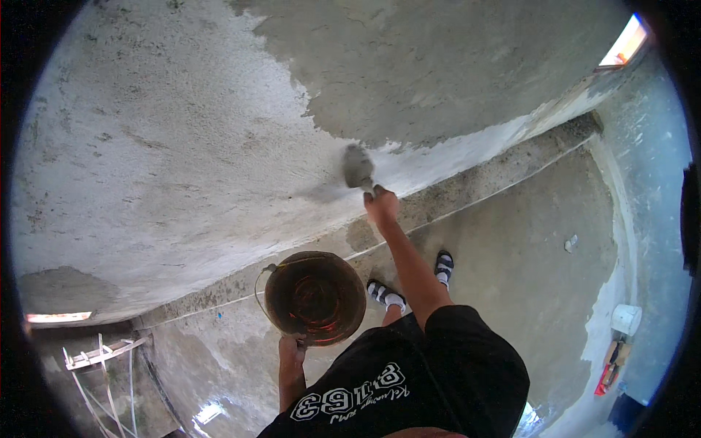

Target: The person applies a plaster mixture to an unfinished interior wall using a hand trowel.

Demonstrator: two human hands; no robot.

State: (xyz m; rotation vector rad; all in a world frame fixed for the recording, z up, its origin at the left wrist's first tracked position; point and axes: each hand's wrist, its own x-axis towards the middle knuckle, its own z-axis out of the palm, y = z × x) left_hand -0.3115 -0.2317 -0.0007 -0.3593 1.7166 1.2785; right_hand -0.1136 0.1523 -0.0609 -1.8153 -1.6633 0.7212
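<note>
At twelve o'clock, a grey, rounded trowel (358, 166) by the wall (182, 153) is clamped in your right hand (382, 206), while at seven o'clock your left hand (292, 349), well apart, grips a dark, round bucket (349, 292) streaked orange inside.

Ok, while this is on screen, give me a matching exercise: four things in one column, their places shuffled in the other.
Things
1. Trowel
2. Dark bucket
3. White bucket
4. Sandals

Places
A. Toward the right edge of the view
B. Held by the left-hand fingers
C. Worn over white socks
D. Held by the right-hand fingers

Pairs: 1-D, 2-B, 3-A, 4-C
</note>
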